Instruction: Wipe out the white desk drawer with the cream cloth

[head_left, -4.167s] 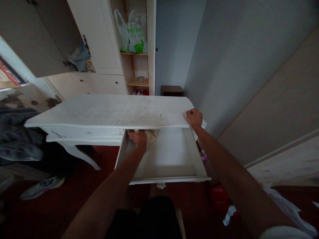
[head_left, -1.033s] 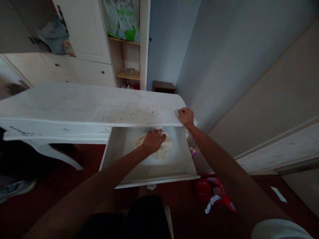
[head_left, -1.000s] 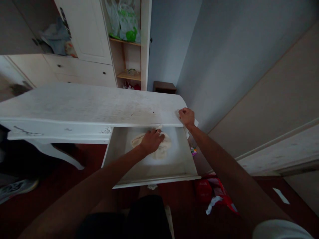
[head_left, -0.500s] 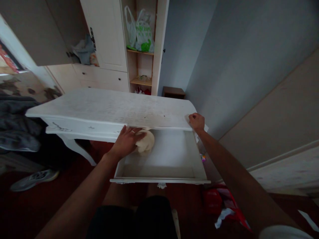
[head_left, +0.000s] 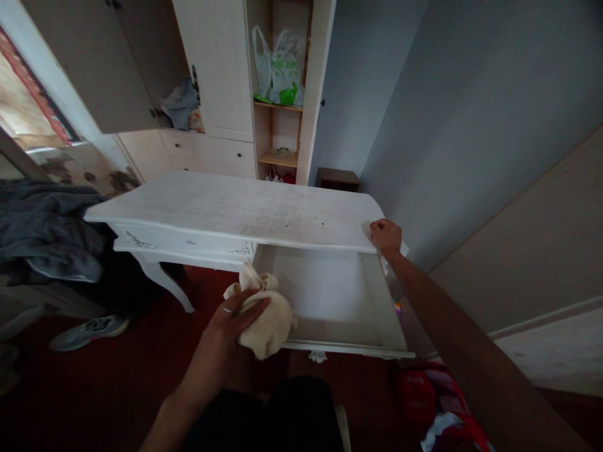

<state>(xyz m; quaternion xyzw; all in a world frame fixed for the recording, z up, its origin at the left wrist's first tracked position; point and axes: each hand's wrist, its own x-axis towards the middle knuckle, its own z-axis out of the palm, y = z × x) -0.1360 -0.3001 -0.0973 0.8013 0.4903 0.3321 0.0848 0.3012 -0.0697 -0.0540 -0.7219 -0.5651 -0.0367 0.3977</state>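
Note:
A bunched cream cloth (head_left: 269,323) is gripped in my left hand (head_left: 230,326), over the front left corner of the pulled-out drawer (head_left: 330,295). The drawer belongs to a white desk (head_left: 226,201) whose top carries grey smudges and small dark specks. My right hand (head_left: 386,235) rests, fingers curled in, on the right end of the desk top. Whether those fingers hold anything is hidden.
Behind the desk stands a white wardrobe (head_left: 221,69) with a plastic bag (head_left: 286,75) on its shelf. Grey clothing (head_left: 51,220) hangs at the left, above a shoe (head_left: 89,333). A red bag (head_left: 417,395) lies on the floor at the right, near the wall.
My left hand has brought the cloth from the back left of the drawer toward its front left corner. My right hand keeps its place on the desk. The view has shifted slightly left.

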